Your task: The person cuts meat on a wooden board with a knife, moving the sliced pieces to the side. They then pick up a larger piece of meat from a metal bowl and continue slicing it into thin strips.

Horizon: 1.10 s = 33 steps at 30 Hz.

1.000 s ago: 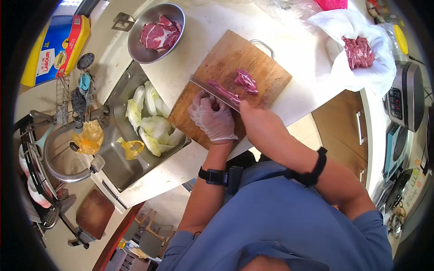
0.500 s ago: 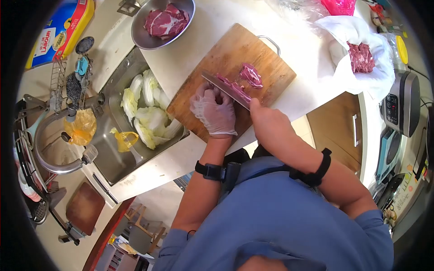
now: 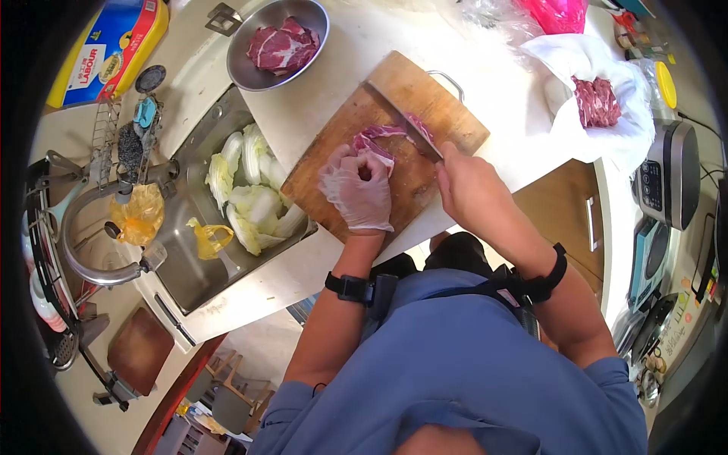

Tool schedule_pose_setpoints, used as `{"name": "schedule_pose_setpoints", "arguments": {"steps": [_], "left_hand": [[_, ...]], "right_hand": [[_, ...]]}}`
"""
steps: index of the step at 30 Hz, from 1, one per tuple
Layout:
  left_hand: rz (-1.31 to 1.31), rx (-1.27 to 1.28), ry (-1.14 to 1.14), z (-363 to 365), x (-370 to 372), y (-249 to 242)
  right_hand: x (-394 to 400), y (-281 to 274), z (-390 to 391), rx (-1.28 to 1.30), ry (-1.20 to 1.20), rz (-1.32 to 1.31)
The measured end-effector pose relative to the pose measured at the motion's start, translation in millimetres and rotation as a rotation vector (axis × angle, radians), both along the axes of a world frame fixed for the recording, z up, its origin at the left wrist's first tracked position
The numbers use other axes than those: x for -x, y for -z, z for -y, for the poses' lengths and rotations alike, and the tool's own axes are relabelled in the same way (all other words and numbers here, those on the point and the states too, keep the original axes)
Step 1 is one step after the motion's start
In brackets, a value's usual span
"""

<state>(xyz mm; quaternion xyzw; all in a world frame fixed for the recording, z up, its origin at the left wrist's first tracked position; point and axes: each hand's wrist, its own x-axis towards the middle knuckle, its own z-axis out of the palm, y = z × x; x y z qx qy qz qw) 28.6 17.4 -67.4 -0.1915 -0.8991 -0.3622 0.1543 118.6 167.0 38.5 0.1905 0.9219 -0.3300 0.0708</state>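
Observation:
A wooden cutting board (image 3: 326,171) lies on the counter with raw red meat (image 3: 377,142) on it. My left hand (image 3: 356,189), in a clear plastic glove, has its fingers curled against the near end of this meat. My right hand (image 3: 474,182) is bare and wrapped round the handle of a kitchen knife (image 3: 402,117). Its blade lies diagonally over the board, apart from my left hand. Just beyond the blade shows another strip of meat (image 3: 422,127), partly hidden by it.
A metal bowl (image 3: 233,57) with a large meat piece stands at the back left. The sink (image 3: 182,265) on the left holds cabbage leaves (image 3: 254,205) and a yellow bag (image 3: 208,238). To the right, a white plastic bag (image 3: 633,136) holds more meat (image 3: 597,102).
My right hand has moved the knife right and away from my left hand, with the strip of meat now beside the blade. My left hand stays at the meat. The view has shifted slightly.

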Motion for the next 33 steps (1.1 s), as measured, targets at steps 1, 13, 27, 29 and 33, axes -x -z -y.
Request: {"name": "schedule_pose_setpoints", "arguments": {"steps": [1, 13, 27, 29, 33], "left_hand": [[-0.009, -0.008, 0.004, 0, 0, 0], [0.022, 0.034, 0.019, 2, -1, 0], [0.027, -0.081, -0.033, 1, -1, 1], [0.051, -0.057, -0.034, 3, -1, 5], [0.062, 0.022, -0.016, 4, -2, 1]], "right_hand": [[-1, -2, 2, 0.016, -0.020, 0.010], [45, 28, 32, -0.022, -0.120, 0.057], [2, -8, 14, 0.030, -0.121, 0.124], [0, -9, 19, 0.045, -0.166, 0.199], [-20, -17, 25, 0.067, -0.158, 0.256]]}}
